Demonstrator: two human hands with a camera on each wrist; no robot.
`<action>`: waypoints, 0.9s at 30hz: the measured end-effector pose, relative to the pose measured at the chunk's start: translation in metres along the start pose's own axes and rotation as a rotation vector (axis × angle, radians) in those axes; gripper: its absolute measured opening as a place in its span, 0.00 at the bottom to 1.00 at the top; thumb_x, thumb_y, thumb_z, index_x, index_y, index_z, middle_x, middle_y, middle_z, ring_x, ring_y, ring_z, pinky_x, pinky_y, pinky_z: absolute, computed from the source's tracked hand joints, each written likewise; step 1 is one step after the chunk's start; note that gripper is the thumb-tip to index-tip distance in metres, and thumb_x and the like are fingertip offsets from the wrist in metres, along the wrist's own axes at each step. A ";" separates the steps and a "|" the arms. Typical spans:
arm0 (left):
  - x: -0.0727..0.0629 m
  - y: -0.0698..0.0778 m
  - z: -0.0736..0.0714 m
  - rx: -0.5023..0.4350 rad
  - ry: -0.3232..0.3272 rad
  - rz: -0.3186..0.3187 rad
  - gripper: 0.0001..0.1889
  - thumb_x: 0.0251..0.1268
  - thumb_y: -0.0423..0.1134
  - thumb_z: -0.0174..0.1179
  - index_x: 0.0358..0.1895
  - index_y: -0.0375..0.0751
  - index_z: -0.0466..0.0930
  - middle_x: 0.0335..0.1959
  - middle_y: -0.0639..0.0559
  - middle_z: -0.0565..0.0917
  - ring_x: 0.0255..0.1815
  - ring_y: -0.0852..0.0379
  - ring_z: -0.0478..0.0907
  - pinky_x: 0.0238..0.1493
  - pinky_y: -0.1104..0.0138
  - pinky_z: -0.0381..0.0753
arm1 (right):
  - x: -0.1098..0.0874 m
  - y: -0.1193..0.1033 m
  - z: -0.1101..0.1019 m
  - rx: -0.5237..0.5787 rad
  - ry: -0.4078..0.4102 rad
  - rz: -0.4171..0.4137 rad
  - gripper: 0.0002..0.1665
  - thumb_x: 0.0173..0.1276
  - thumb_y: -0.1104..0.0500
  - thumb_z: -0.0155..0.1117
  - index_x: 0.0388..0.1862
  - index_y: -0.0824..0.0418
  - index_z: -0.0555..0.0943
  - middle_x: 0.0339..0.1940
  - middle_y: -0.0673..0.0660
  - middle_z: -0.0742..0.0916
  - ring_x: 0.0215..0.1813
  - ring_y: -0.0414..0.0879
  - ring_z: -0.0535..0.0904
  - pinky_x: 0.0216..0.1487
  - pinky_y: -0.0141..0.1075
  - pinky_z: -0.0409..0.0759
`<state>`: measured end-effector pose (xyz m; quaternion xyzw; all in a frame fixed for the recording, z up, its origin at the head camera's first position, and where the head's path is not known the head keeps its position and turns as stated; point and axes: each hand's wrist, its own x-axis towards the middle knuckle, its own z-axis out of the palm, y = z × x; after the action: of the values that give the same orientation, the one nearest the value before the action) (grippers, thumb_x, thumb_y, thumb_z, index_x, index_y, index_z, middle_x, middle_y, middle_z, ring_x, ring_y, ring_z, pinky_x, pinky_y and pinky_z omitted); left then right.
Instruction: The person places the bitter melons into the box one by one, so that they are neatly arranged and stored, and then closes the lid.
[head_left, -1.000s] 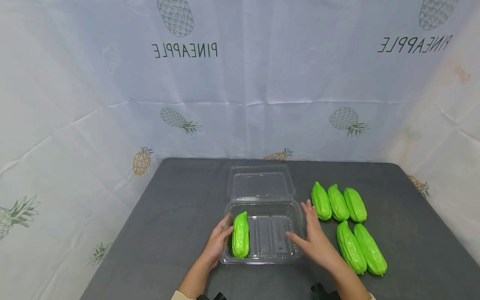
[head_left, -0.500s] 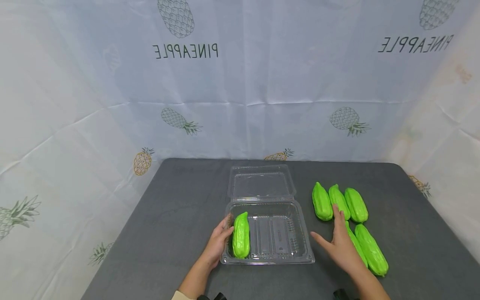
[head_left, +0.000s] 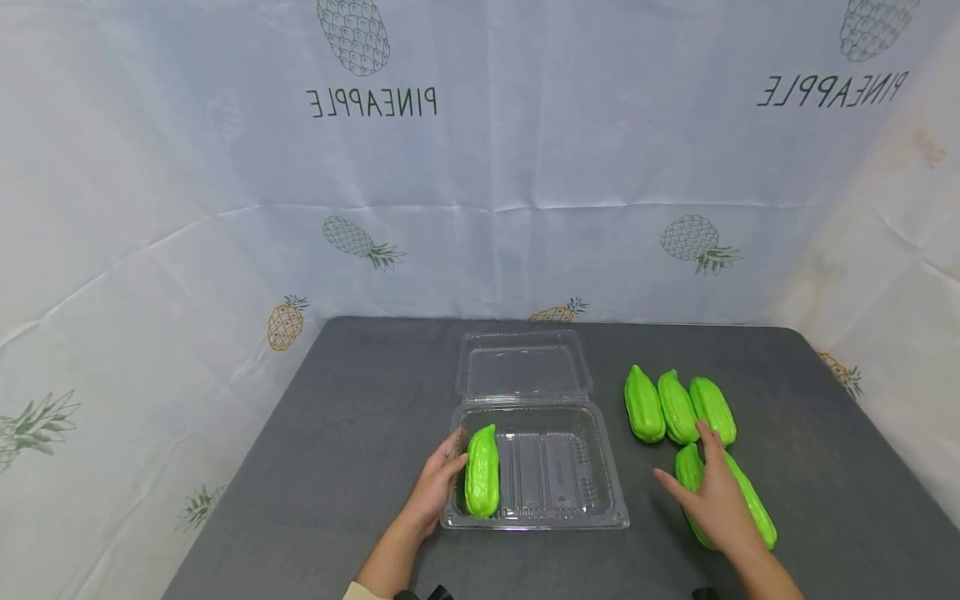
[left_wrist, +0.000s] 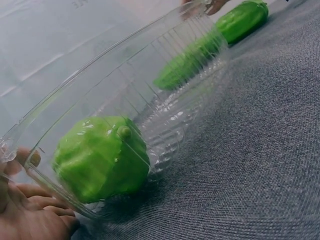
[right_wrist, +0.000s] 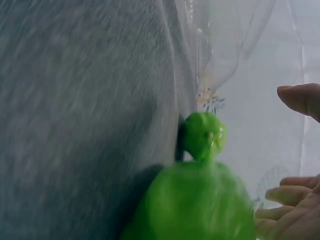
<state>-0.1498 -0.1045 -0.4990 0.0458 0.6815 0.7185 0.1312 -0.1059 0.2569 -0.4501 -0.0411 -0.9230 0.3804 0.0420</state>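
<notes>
A clear plastic clamshell container (head_left: pixel 540 524) lies with its lid (head_left: pixel 522 367) folded back on the dark table. One glossy green bitter melon (head_left: pixel 482 472) is along its left inner side. My left hand (head_left: pixel 431 493) grips the container's left wall, thumb at the rim and fingers outside; the left wrist view shows the thumb (left_wrist: pixel 31 156) by the clear edge. Over two bitter melons right of the container, my right hand (head_left: pixel 718 500) hovers with thumb and fingers spread. It partly hides the left one (head_left: pixel 686 468) and the right one (head_left: pixel 756 504). Nothing is held in it.
Three more bitter melons (head_left: pixel 678 408) lie side by side behind my right hand. A pale pineapple-print cloth (head_left: pixel 487 167) hangs behind the grey-covered table (head_left: pixel 360 400) and along both sides.
My right hand has moved from the container's right side rightward, over the front pair of bitter melons. The left hand stays at the container's left wall.
</notes>
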 end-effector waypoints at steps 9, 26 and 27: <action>0.000 0.001 -0.001 0.000 -0.014 0.001 0.31 0.72 0.35 0.40 0.71 0.25 0.39 0.74 0.33 0.43 0.75 0.39 0.34 0.74 0.48 0.35 | -0.005 0.016 -0.006 -0.106 0.083 -0.008 0.57 0.58 0.53 0.69 0.73 0.73 0.44 0.67 0.79 0.60 0.62 0.77 0.58 0.53 0.67 0.63; 0.001 0.000 -0.001 0.002 -0.012 0.000 0.32 0.71 0.35 0.41 0.71 0.25 0.40 0.74 0.32 0.43 0.75 0.38 0.36 0.74 0.47 0.36 | -0.015 0.025 -0.004 -0.134 0.104 0.008 0.48 0.56 0.55 0.70 0.69 0.71 0.57 0.66 0.78 0.64 0.61 0.76 0.61 0.50 0.65 0.66; 0.001 0.000 -0.001 0.002 -0.011 -0.002 0.32 0.71 0.35 0.41 0.71 0.25 0.40 0.74 0.32 0.43 0.75 0.38 0.36 0.74 0.47 0.36 | -0.015 0.025 -0.003 -0.136 0.097 0.010 0.48 0.56 0.55 0.70 0.69 0.71 0.58 0.65 0.78 0.65 0.61 0.76 0.61 0.51 0.65 0.66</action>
<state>-0.1505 -0.1049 -0.4990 0.0493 0.6817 0.7173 0.1355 -0.0891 0.2746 -0.4661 -0.0669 -0.9433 0.3147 0.0818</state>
